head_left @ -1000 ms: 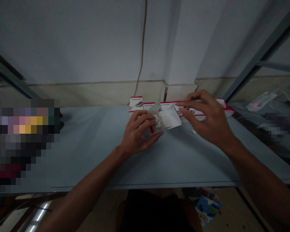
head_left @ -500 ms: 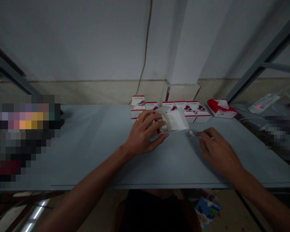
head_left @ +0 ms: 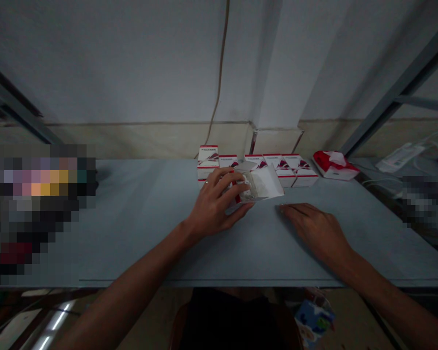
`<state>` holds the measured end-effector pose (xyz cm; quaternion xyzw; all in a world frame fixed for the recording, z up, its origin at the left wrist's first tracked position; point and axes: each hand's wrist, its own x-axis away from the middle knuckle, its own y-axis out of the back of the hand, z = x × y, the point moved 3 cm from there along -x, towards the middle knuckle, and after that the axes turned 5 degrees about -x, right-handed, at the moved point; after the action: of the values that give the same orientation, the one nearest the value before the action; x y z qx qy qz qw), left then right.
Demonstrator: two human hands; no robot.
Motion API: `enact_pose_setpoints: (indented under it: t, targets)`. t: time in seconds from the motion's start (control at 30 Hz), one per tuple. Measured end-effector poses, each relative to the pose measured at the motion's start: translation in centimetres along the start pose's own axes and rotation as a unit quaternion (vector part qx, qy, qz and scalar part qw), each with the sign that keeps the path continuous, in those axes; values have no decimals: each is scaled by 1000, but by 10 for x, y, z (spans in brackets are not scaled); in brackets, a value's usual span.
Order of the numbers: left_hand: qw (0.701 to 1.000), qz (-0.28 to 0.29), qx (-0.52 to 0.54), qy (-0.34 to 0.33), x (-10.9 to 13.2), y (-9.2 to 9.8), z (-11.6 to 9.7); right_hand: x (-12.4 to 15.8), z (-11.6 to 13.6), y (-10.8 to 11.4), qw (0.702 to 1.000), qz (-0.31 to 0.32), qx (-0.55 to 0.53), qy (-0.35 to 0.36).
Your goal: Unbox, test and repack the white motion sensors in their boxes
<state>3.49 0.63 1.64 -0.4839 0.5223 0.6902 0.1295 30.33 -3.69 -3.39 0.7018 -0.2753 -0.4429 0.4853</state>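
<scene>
White open carton (head_left: 263,183) in left hand (head_left: 213,201), red-trimmed boxes (head_left: 302,171) just behind

Open white carton (head_left: 264,183), red-edged, flaps splayed, clear packet (head_left: 248,188) inside

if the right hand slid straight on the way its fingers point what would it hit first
The right hand, fingers pointing left and slightly forward, would probably meet the open white carton held in the left hand first, though depth is unclear and it could pass under the carton's edge.
</scene>
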Motion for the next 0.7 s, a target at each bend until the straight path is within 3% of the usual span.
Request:
enact_pose_setpoints:
  t: [0.1, 0.2, 0.27, 0.37, 0.5, 0.6, 0.7]
  targets:
    - [1000, -4, -5, -4, 0, 0, -1, -16, 3, 25, 993, -86, -85, -3]
    - [1000, -5, -10, -10, -1, 1, -1, -36, 2, 63, 954, -218, -205, -26]
    - [1000, -6, -11, -10, -1, 1, -1, -53, 3, 85, 929, -259, -265, -22]
    - [1000, -3, -3, -4, -2, 2, -1, -82, 13, 102, 903, -242, -352, 37]
    - [999, -17, 30, 11, -3, 3, 0, -114, 29, 96, 863, -185, -454, 123]
    - [998, -33, 51, 28, -2, 2, 2, -125, 32, 91, 846, -175, -490, 113]
    - [997, -38, 62, 31, -1, 0, 2, -128, 30, 101, 855, -189, -474, 98]
